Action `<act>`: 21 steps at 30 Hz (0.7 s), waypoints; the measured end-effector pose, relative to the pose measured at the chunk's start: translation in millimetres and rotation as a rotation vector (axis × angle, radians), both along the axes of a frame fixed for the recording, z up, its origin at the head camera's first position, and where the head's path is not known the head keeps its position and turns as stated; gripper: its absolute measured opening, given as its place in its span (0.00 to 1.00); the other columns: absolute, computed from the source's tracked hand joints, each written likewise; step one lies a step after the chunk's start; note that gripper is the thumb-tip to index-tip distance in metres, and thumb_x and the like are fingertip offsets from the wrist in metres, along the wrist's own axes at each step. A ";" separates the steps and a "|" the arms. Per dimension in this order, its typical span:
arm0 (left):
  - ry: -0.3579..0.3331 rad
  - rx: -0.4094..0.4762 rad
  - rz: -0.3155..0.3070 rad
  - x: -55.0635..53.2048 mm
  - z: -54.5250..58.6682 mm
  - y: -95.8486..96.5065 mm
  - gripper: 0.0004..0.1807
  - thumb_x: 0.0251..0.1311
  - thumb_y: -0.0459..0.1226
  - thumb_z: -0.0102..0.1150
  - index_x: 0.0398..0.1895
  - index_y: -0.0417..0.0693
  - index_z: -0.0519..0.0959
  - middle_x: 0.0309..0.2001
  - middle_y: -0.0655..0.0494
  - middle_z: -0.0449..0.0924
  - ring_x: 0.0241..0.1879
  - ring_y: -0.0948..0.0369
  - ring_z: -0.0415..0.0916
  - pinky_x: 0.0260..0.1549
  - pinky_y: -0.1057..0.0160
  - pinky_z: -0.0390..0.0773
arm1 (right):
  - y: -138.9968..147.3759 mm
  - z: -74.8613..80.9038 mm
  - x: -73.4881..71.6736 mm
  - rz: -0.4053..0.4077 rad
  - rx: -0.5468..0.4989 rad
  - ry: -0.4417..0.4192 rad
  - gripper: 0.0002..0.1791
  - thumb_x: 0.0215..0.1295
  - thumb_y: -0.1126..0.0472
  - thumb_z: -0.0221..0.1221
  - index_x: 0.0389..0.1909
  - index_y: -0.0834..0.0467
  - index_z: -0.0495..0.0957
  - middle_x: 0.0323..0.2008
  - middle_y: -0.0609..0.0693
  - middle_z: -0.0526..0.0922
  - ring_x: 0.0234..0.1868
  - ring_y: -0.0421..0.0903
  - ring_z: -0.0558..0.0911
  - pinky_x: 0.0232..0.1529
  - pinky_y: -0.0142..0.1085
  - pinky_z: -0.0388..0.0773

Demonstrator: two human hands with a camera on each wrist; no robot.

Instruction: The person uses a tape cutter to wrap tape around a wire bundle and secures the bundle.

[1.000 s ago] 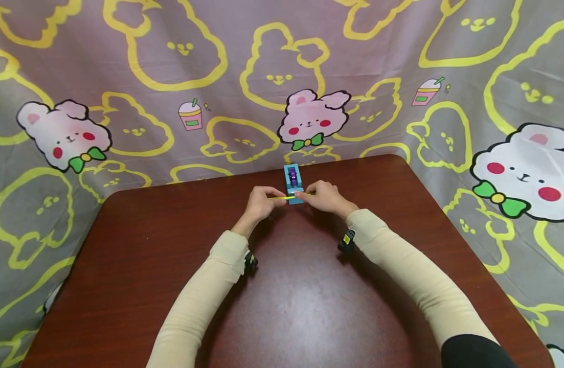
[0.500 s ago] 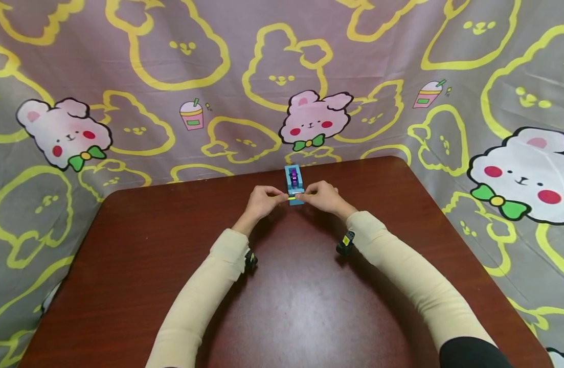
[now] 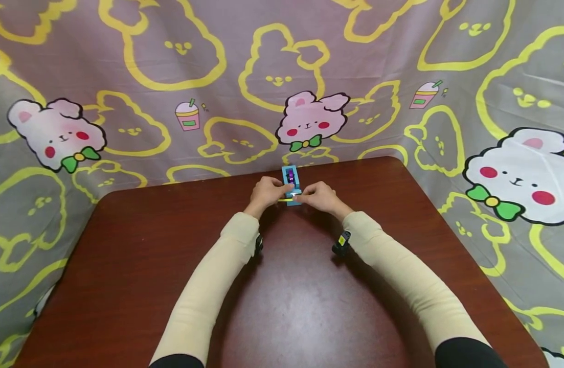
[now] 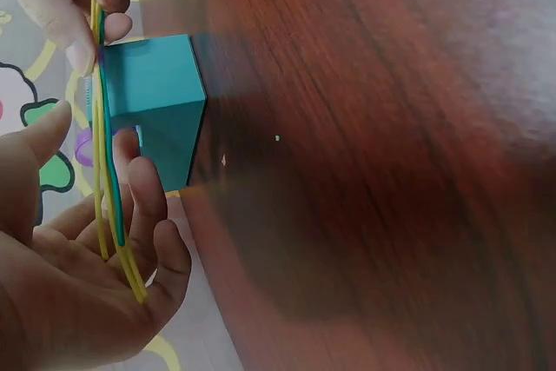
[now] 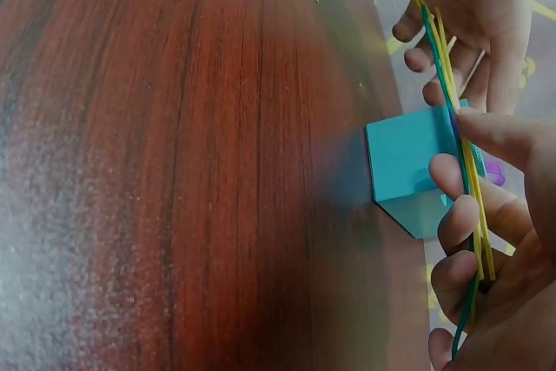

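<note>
A bundle of thin yellow and green strands (image 4: 108, 154) is pinched near its middle by the thumb and fingers of my right hand (image 3: 323, 197). A small purple patch shows on the bundle by that pinch. My left hand (image 3: 265, 192) lies across the other part of the bundle, thumb apart and fingers loosely bent, not pinching it. Directly behind the strands stands a light-blue tape dispenser (image 5: 404, 154) with a purple reel (image 3: 291, 176). In the head view, my left thumb is over the dispenser's left side; whether it touches cannot be told.
The dark wooden table (image 3: 300, 296) stretches from the dispenser toward my body. A cartoon-print cloth (image 3: 226, 66) hangs close behind the table's far edge and along both sides. Small cameras are strapped at both wrists.
My left hand has let go of its end of the strands and moved slightly away from me, its thumb now at the dispenser. My right hand keeps its pinch with hardly any movement.
</note>
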State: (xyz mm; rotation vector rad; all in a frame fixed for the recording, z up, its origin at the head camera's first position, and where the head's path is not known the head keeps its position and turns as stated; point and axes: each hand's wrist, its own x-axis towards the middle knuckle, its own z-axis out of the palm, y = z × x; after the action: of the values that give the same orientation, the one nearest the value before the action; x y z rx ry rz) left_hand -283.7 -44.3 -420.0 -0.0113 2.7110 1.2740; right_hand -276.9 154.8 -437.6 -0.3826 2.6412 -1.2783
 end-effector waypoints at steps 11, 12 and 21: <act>-0.012 -0.033 0.013 -4.7 -3.4 3.3 0.33 0.59 0.56 0.69 0.57 0.40 0.81 0.25 0.52 0.83 0.28 0.51 0.83 0.25 0.61 0.77 | -2.6 -1.2 -2.0 -0.019 0.025 -0.032 0.25 0.64 0.43 0.66 0.27 0.63 0.86 0.15 0.44 0.72 0.31 0.47 0.72 0.65 0.72 0.44; -0.013 -0.029 0.015 -4.9 -3.4 3.6 0.33 0.58 0.56 0.70 0.57 0.40 0.81 0.25 0.52 0.83 0.28 0.51 0.83 0.25 0.61 0.77 | -2.5 -1.0 -2.3 -0.021 0.028 -0.035 0.25 0.64 0.43 0.66 0.27 0.63 0.86 0.15 0.44 0.72 0.31 0.47 0.72 0.65 0.72 0.44; -0.034 0.016 0.031 -6.0 -5.1 7.3 0.32 0.58 0.54 0.71 0.56 0.39 0.81 0.30 0.49 0.84 0.26 0.52 0.82 0.29 0.57 0.81 | -1.2 0.5 -4.1 -0.030 0.045 -0.065 0.24 0.63 0.42 0.66 0.28 0.62 0.86 0.22 0.50 0.79 0.38 0.49 0.75 0.66 0.73 0.39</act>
State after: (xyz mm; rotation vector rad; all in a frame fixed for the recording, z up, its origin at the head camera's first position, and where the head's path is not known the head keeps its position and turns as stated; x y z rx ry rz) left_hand -289.7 -37.1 -425.2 -0.0726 2.6815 1.2917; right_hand -280.9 153.5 -437.1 -0.2905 2.6264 -1.2161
